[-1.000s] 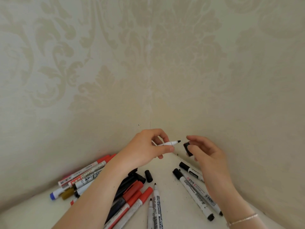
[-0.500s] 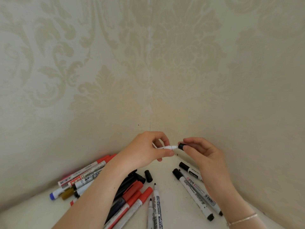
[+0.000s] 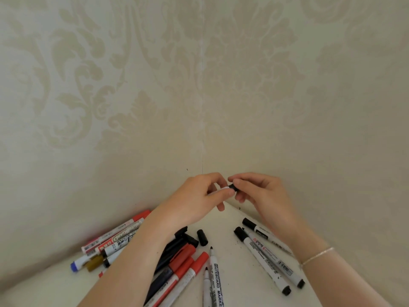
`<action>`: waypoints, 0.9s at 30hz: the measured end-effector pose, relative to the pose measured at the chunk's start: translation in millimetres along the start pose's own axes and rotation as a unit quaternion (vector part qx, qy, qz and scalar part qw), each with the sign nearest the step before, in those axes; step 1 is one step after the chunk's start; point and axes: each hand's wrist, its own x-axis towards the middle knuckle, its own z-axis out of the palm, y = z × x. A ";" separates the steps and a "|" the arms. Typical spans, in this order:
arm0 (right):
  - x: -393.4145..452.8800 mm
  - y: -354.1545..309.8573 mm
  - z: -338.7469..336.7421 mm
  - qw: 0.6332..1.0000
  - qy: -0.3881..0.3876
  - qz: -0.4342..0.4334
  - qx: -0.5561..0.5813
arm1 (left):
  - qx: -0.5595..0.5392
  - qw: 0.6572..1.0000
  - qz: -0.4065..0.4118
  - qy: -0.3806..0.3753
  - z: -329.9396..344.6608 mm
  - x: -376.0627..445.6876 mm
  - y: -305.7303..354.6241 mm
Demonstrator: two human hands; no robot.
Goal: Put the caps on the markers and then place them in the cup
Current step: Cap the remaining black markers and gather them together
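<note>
Nearest you on the pale desk [image 3: 243, 284], two uncapped white whiteboard markers [image 3: 215, 278] lie side by side, tips pointing away toward the corner, likely waiting for caps. A loose short black plastic cap [image 3: 202, 237] lies just beyond them.

Above the desk corner, your left hand [image 3: 194, 200] pinches the slim white marker barrel [image 3: 223, 189] with curled fingers; its long axis runs left to right, tip end toward your right. Your right hand [image 3: 263, 193] pinches the small black cap [image 3: 232, 187] at that tip end, opposed so it can push on along the axis. Whether it is fully seated, you cannot tell. No cup in view.
</note>
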 end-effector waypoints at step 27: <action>24.6 -39.6 40.2 0.965 -0.117 0.162 0.168 | -0.018 0.978 0.100 0.180 13.8 0.5 12.1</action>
